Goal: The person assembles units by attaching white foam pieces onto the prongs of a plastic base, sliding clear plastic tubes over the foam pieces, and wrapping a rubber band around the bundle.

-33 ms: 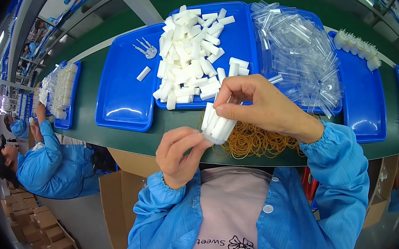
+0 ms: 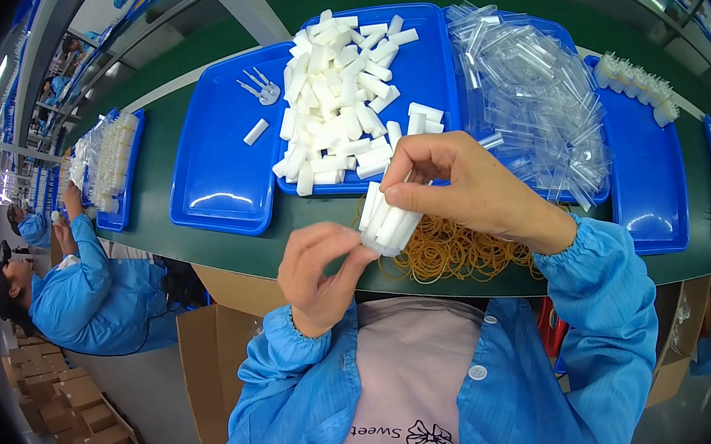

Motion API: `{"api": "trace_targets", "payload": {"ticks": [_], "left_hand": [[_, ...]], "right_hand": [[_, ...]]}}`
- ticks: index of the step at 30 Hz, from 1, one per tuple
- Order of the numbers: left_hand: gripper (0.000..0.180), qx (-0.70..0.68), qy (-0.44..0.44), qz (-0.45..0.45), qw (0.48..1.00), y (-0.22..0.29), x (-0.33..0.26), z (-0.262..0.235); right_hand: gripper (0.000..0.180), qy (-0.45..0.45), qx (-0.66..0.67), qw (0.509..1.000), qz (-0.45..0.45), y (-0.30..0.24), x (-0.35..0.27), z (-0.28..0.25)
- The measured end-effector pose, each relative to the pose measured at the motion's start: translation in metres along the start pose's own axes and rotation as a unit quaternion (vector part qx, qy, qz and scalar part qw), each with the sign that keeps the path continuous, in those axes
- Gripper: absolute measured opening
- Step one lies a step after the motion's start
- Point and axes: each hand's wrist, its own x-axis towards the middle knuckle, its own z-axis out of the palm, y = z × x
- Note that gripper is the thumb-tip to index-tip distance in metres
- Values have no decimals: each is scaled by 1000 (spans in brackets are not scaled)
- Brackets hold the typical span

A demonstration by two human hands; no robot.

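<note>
In front of my chest, a small bundle of white blocks (image 2: 390,221) stands upright on a clear base. My left hand (image 2: 321,275) has its thumb and fingers closed on the base from the left. From above, my right hand (image 2: 463,186) pinches the upper end, where its fingers hide part of the blocks. Just beyond, many loose white blocks (image 2: 334,98) are heaped in a blue tray (image 2: 431,35). Tangled yellow-brown rubber bands (image 2: 447,253) lie beneath my right wrist.
A blue tray (image 2: 221,165) at left holds a clear pronged piece (image 2: 261,87) and one block. Clear plastic sleeves (image 2: 534,93) fill another tray. Further right, a blue tray (image 2: 649,188) carries assembled bundles (image 2: 639,83). A co-worker (image 2: 97,290) sits at left beside an open carton (image 2: 216,355).
</note>
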Motion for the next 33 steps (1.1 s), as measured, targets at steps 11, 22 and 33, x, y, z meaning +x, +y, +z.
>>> {"api": "trace_targets", "payload": {"ticks": [11, 22, 33], "left_hand": [[51, -295, -16, -249, 922, -2, -4, 8], [39, -218, 38, -135, 966, -1, 0, 11], [30, -90, -23, -94, 991, 2, 10, 7]], "right_hand": [[15, -30, 56, 997, 32, 2, -1, -3], [28, 8, 83, 997, 6, 4, 4, 2], [32, 18, 56, 998, 13, 7, 4, -1]]}}
